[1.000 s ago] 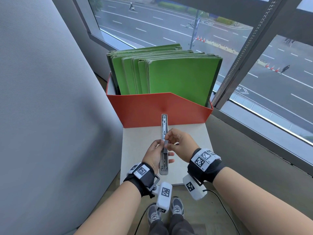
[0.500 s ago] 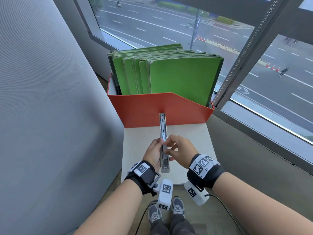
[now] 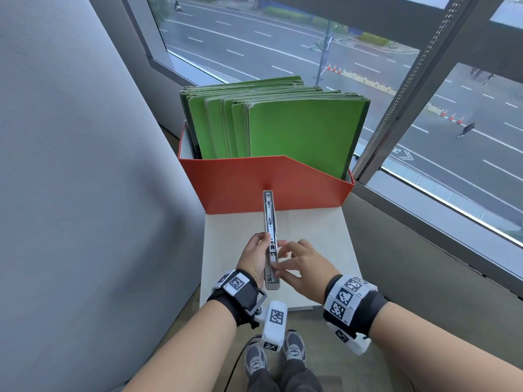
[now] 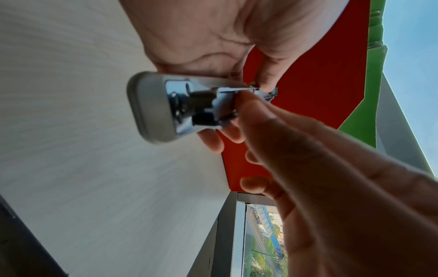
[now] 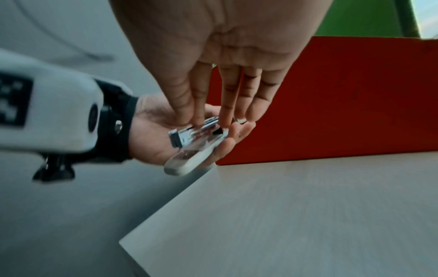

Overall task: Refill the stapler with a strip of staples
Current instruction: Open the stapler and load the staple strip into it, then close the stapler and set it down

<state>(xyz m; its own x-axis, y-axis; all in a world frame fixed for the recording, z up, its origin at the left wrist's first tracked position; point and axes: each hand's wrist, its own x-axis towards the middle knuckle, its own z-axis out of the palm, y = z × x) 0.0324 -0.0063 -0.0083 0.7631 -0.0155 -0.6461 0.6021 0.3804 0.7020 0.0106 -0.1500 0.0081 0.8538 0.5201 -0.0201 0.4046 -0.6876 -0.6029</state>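
Grey plastic stapler with its chrome metal magazine [image 3: 270, 244] sits cradled in my left hand [image 3: 254, 257], fingers curled round its body, held above the pale wooden tabletop [image 3: 311, 230] near the red cardboard file box [image 3: 254, 182]. My right hand [image 3: 304, 268] is spread, straight fingertips [image 5: 189, 120] pressing on the magazine. Staple strip: cannot tell.

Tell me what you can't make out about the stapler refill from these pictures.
- Staple strip: not discernible in any view; the right hand's fingers cover the stapler's channel.
- Left hand's grip: fingers behind the stapler in the head view.
- Stapler's far end: hidden by hands in both blurred wrist views.
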